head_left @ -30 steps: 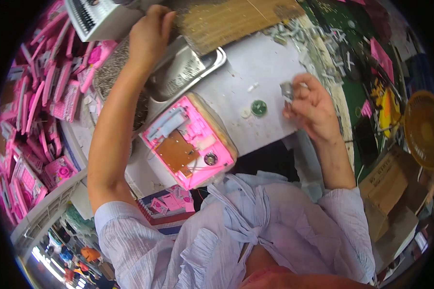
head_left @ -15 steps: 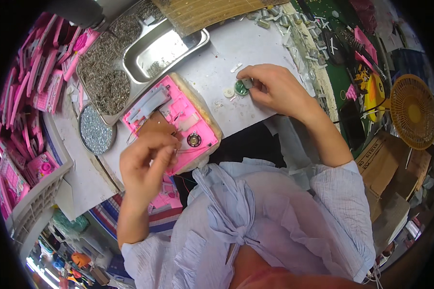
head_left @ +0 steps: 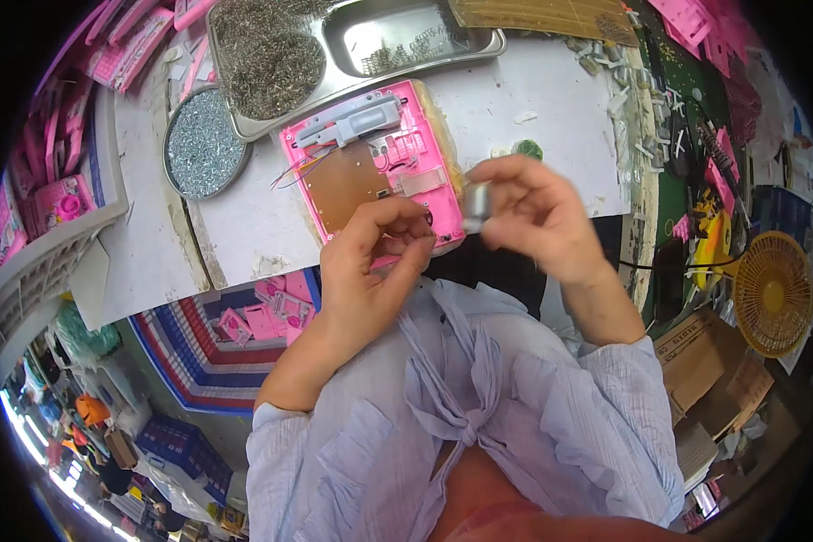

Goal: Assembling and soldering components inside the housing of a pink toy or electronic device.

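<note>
My right hand pinches a small silver motor between thumb and fingers, beside the right edge of a pink plastic toy casing. Over the casing's near edge, my left hand has thumb and fingertips closed together. Whatever lies between them is too hidden to make out. The casing lies open side up on a yellowish pad. Inside it are a brown circuit board and a grey plastic mechanism. Thin wires stick out at its left.
A metal tray of screws stands behind the casing, with a round dish of silver screws to the left. A small green round container sits on the white table at right. Several motors lie farther back; a yellow fan stands far right.
My right hand has brought the motor from beside the green container toward the casing. My left hand stays closed near the casing's front edge. The whole view has shifted.
</note>
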`<state>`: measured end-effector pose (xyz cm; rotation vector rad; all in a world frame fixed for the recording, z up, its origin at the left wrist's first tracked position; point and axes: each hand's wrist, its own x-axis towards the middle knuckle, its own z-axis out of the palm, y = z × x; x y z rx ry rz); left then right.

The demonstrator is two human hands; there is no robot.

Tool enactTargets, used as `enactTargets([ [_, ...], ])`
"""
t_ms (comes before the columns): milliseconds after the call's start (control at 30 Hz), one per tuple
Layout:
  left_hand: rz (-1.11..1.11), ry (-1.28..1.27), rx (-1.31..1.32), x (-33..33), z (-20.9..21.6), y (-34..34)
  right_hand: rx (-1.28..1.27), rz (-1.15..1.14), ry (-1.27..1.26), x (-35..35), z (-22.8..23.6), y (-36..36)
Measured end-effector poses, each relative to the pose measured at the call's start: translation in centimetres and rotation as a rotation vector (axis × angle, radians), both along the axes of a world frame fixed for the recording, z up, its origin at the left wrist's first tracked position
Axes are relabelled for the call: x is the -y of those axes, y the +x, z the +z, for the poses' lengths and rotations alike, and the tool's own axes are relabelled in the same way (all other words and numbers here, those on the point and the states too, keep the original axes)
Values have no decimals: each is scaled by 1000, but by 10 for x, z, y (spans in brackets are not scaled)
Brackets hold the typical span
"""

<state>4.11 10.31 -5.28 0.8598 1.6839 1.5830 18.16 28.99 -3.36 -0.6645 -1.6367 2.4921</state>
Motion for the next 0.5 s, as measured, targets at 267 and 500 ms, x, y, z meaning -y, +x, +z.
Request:
enactTargets([
  [267, 0, -11, 53, 4, -4, -3, -7, 98, -161, 11, -10, -21],
  [500, 37, 40, 3, 3, -1, 0, -56, 120, 395, 17, -13, -15],
])
